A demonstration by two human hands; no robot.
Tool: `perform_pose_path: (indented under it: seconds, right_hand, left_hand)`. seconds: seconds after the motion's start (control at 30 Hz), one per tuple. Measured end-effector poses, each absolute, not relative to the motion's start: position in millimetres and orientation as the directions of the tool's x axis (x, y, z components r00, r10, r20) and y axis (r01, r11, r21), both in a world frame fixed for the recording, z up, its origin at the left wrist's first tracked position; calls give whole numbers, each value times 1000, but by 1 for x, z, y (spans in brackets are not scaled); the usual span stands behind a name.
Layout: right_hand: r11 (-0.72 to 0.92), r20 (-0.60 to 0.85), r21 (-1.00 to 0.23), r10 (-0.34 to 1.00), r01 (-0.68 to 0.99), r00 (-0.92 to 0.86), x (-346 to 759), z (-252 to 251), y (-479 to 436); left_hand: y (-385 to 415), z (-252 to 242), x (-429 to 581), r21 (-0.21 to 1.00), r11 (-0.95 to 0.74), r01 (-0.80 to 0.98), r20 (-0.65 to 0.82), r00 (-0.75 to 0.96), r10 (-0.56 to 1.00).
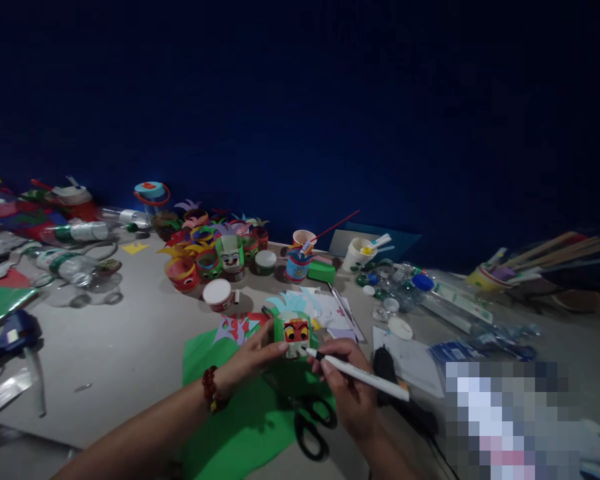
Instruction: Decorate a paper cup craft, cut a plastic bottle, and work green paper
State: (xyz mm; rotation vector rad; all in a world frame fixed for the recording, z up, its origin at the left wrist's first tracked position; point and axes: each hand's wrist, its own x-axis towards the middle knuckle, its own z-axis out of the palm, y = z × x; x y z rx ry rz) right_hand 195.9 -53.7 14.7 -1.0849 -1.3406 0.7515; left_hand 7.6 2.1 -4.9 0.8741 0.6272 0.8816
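- Decorated cup (297, 331) was grasped by the left hand (250, 359)
- White marker (375, 380) was pinched in the right hand (351, 390)
- Scissors (304, 416) were seen below its fingers (336, 381)

We see room on the surface (125, 347) between the glue gun (16, 333) and our left grip (253, 353); scissors (304, 415) block the near middle, decorated cups (183, 275) the far side.

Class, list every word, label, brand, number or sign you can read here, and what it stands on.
Nothing is readable.
White marker in the right hand: faint barrel markings, too small.
Plastic bottles at left: labels too blurred.
Nearest white-lidded tub: side label too small.
White paper: red marks, too small.
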Motion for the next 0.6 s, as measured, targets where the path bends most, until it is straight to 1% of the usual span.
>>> perform_pose_path:
  seconds: [0.13, 0.3, 0.4, 0.6]
  right_hand:
    - [359, 388, -915, 908, 183, 161, 194, 14, -54]
    - [408, 441, -871, 895, 275, 69, 199, 10, -50]
    - [434, 474, -845, 878, 313, 60, 201, 8, -48]
    - [421, 457, -866, 885, 270, 86, 199, 8, -49]
  left_hand:
    - [1, -2, 9, 815, 376, -441, -85, 550, 831]
    - [2, -4, 8, 815, 360, -455, -69, 539, 839]
    - [2, -5, 8, 814, 365, -452, -83, 530, 844]
    - [3, -6, 8, 802, 383, -458, -113, 514, 850]
